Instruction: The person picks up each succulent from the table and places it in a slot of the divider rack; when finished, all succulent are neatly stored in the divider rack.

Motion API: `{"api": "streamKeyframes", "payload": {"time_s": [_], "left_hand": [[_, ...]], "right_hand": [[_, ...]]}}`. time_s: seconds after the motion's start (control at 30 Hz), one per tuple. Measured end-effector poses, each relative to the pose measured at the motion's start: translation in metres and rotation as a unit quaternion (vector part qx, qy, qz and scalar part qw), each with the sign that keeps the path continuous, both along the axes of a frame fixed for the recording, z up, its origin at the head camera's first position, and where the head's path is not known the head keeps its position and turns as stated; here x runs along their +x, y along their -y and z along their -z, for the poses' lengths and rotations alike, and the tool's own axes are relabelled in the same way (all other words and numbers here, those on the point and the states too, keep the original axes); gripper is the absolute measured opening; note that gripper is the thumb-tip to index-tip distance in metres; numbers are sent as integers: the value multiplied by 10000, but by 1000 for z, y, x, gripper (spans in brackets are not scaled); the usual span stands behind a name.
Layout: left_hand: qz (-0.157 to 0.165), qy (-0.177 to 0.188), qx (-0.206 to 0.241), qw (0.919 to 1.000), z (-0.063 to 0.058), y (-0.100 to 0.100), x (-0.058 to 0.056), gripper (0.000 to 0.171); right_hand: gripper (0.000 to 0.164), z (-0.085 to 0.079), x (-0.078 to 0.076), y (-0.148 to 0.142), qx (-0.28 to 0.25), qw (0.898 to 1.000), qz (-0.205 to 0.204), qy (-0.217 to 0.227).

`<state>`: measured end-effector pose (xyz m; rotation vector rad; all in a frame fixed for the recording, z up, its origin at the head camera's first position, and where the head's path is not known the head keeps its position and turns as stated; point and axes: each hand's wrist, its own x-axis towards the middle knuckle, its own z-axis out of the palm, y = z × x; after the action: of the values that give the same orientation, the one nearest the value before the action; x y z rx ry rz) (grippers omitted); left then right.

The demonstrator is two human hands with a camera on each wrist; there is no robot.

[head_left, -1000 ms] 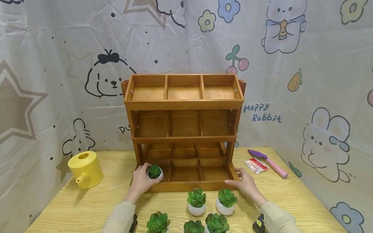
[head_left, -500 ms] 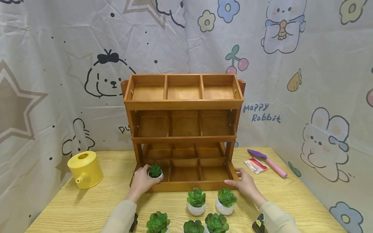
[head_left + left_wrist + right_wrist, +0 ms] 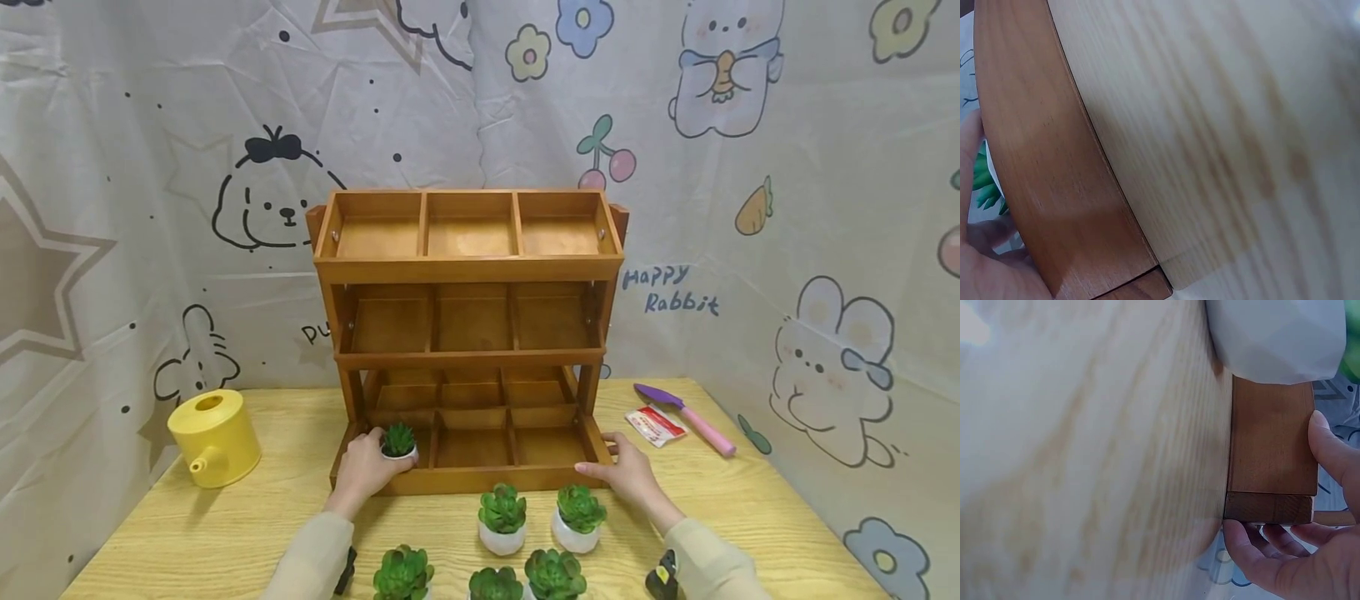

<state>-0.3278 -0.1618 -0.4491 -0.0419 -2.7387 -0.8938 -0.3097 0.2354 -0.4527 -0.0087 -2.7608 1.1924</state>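
Note:
A brown wooden tiered plant shelf (image 3: 468,271) with divided compartments stands on the table. At its bottom left front compartment, my left hand (image 3: 367,471) holds a small potted succulent (image 3: 399,442) with pointed green leaves and a white pot. Thumb and fingers lie around the pot. The left wrist view shows the green leaves (image 3: 986,181) behind the shelf's front board (image 3: 1054,156). My right hand (image 3: 626,475) grips the shelf's bottom right front corner. Its thumb is on the front board (image 3: 1272,437) and its fingers are at the side, seen in the right wrist view.
Several potted succulents, including one in front (image 3: 502,517) and another (image 3: 577,517), stand before the shelf. A yellow watering can (image 3: 213,437) is at the left. On the right lie a red-and-white packet (image 3: 656,425) and a purple-and-pink trowel (image 3: 693,421).
The succulent in my left hand has tipped slightly more upright. Both hands have otherwise stayed in place, and the head view has shifted slightly.

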Motion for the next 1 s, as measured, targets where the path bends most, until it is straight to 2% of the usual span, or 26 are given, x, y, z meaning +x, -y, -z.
{"api": "streamKeyframes", "payload": {"time_s": [0.33,0.57,1.0], "left_hand": [[-96,72,-104,9999,2,-2,3,76],[-143,-79,-206,9997,2,-2,3,71],[-160,50,-159,9997,4,-3,3,68]], "right_hand": [[78,-1,-1,0,-7,10000,-11,-3],[78,1,-1,1,-27,10000,9,-3],[79,2,-1,-1,-46,10000,46,75]]}}
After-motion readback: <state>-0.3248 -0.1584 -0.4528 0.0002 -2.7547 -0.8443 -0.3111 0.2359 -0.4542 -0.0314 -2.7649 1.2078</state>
